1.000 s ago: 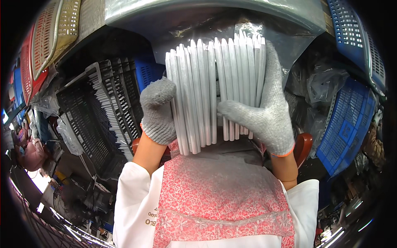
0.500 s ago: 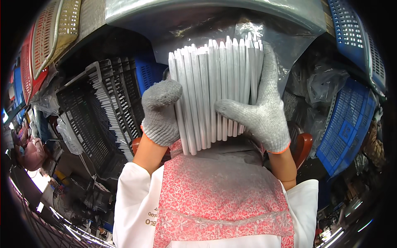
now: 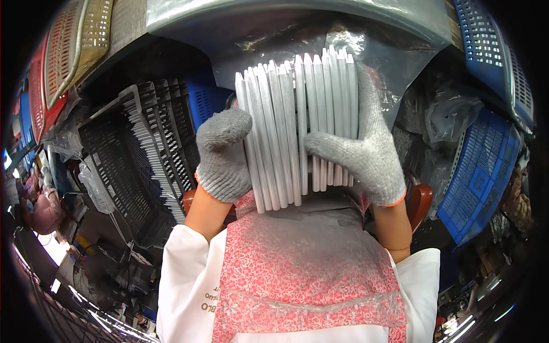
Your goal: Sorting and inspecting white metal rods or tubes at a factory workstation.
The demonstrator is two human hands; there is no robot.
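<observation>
A bundle of silvery metal rods [image 3: 275,131] with tapered upper ends stands side by side between my two hands, above my lap. Grey knitted gloves with orange cuffs cover both hands. My left hand [image 3: 224,154] is closed against the left edge of the bundle, its fingers mostly hidden behind the rods. On the other side my right hand [image 3: 369,151] grips the right part, thumb laid across the front and fingers along the right edge. A narrow dark gap splits the rods near the middle. Their lower ends are uneven, reaching lower on the left.
Grey plastic sheeting [image 3: 297,18] drapes over the table edge ahead. At the left stand a black crate [image 3: 123,166] and a stack of thin pale-edged pieces [image 3: 154,143]. A blue crate [image 3: 477,177] leans at the right. Red chair arms flank my lap, beside a pink floral apron [image 3: 309,257].
A gap has opened between the left and right parts of the bundle. My right hand has shifted slightly right, and the rods it holds sit a little higher.
</observation>
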